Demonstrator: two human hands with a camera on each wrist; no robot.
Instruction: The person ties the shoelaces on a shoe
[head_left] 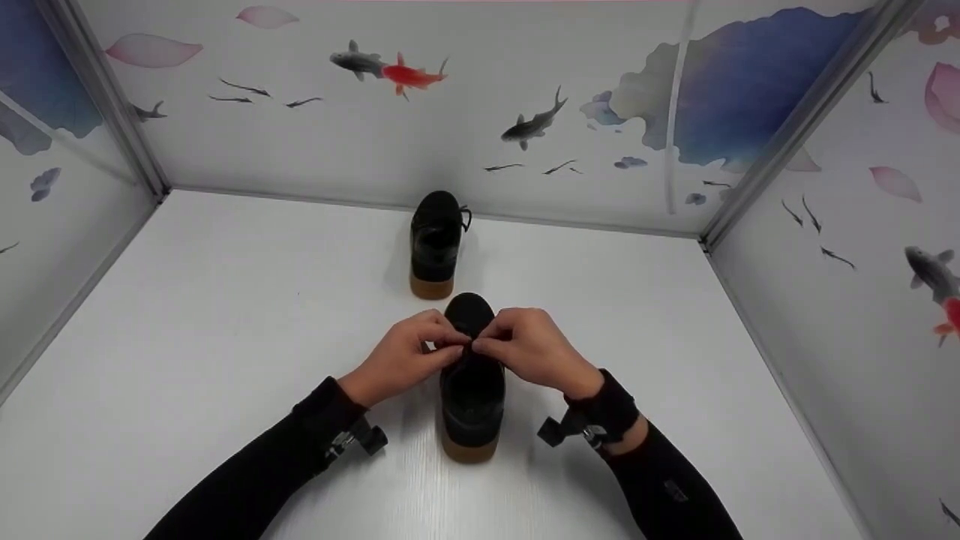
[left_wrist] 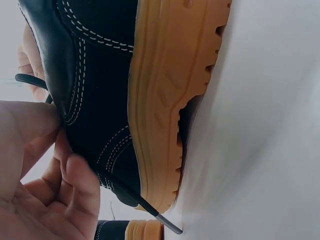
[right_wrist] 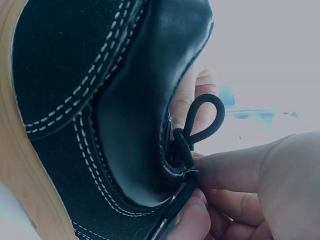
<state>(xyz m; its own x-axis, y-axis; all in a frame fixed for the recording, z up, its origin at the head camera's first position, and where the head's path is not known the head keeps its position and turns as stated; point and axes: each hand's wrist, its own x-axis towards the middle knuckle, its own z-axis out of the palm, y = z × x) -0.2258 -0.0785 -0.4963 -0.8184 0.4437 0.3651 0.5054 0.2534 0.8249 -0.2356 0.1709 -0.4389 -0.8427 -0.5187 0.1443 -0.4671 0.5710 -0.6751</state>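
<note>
A black shoe [head_left: 472,424] with white stitching and a tan sole [left_wrist: 160,85] stands upright in front of me, its toe pointing away. Over its lacing, my left hand [head_left: 409,349] and right hand [head_left: 534,346] meet fingertip to fingertip. Thumb and forefinger of the left hand pinch the black shoelace at the shoe's opening. From the other side, the right hand's thumb and fingers [right_wrist: 235,170] pinch the lace beside its knot. A lace loop [right_wrist: 220,117] sticks up by the knot. One lace end [left_wrist: 167,225] with a metallic tip hangs down the shoe's side.
A second black shoe [head_left: 435,240] with a tan heel stands farther back, near the rear wall, its laces out to the right. White panels [head_left: 450,135] printed with fish and petals enclose the white tabletop [head_left: 262,322] at the back and sides.
</note>
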